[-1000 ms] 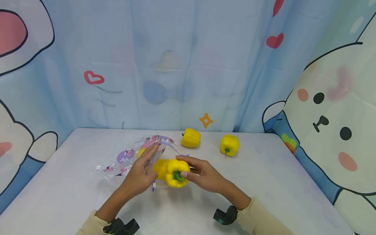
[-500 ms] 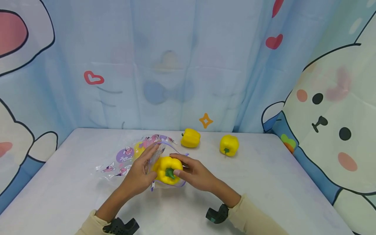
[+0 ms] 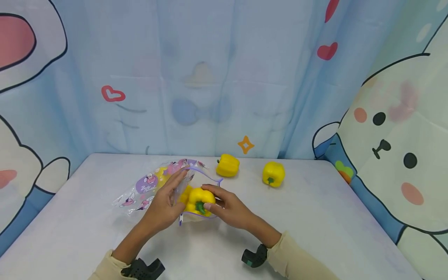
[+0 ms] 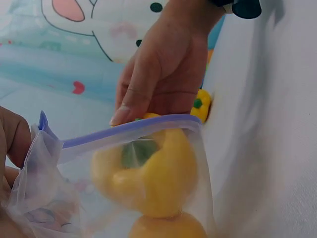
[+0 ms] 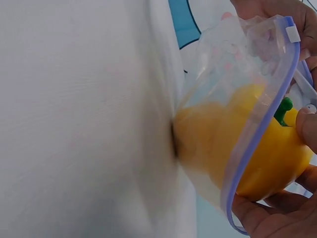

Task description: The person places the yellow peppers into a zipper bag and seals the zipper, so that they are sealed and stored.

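Note:
A clear zip bag with cartoon prints and a purple zip edge lies on the table, its mouth spread wide. My left hand grips the bag at the left side of that mouth. With thumb and fingers, my right hand holds a yellow bell pepper inside the opening, green stem facing me. Another yellow pepper shows through the plastic, deeper in the bag. In the left wrist view, the right hand's thumb reaches over the purple zip.
Two more yellow bell peppers, one near the back edge and one farther right, sit on the white table. Behind it hangs a blue cartoon curtain. Black wrist cameras are strapped near both sleeves.
My right hand has moved left with the bell pepper, from in front of the bag's mouth to inside it. The left hand stays nearly in place; the far peppers have not moved.

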`<action>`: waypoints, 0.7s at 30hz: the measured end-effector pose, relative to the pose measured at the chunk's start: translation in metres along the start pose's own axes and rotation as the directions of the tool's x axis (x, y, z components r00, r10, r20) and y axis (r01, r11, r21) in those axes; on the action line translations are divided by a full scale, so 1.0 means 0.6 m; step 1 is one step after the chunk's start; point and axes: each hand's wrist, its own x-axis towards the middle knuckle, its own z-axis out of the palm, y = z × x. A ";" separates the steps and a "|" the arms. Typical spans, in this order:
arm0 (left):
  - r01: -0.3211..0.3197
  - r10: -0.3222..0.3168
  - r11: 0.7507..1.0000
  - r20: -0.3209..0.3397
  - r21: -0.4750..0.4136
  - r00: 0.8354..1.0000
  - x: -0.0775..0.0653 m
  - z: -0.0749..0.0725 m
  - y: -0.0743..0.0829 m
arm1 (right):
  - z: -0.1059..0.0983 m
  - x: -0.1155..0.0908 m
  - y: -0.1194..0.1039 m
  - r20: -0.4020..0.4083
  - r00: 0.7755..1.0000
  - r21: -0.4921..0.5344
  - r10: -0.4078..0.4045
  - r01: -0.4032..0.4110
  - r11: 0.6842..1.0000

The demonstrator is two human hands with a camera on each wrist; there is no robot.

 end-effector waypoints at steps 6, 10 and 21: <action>-0.011 0.011 1.000 0.001 -0.001 1.000 0.001 0.001 -0.003 | 0.002 0.001 0.012 -0.009 1.000 -0.028 0.007 -0.007 1.000; -0.015 0.015 1.000 0.008 -0.001 1.000 0.002 0.001 -0.005 | 0.003 0.005 0.013 -0.003 1.000 -0.043 0.020 -0.020 0.999; -0.004 0.004 1.000 0.024 0.007 1.000 0.000 0.003 -0.005 | 0.004 0.007 0.014 -0.012 0.998 -0.097 0.058 -0.059 0.993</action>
